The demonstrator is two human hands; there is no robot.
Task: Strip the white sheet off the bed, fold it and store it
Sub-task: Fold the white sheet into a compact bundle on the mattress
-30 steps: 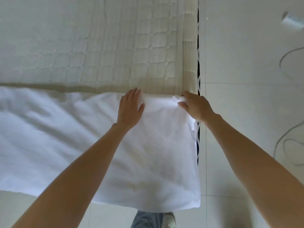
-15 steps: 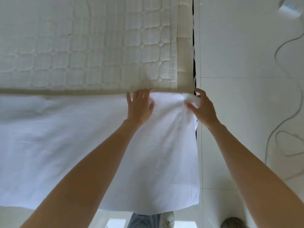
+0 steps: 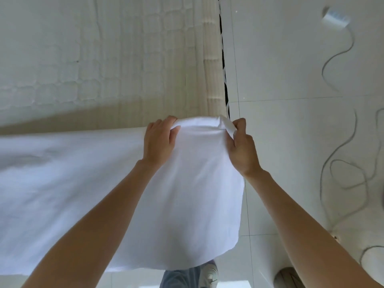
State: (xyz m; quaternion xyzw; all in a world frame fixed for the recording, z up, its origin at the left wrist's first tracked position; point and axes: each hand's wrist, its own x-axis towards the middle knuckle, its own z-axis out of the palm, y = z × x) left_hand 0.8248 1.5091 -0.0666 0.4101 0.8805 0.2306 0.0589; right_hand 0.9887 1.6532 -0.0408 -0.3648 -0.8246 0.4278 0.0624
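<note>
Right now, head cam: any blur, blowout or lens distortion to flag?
Head view: the white bed sheet is overexposed, folds barely readable; the small white object on the floor at top right is smeared by blur; the quilted mattress edge bows from wide-angle distortion; a soft shadow lies on the mattress just beyond the sheet.

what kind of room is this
Most likely a bedroom: a bare quilted mattress fills the upper left, both hands grip a white sheet at its corner, and pale floor tiles with a loose cable lie alongside.
</note>
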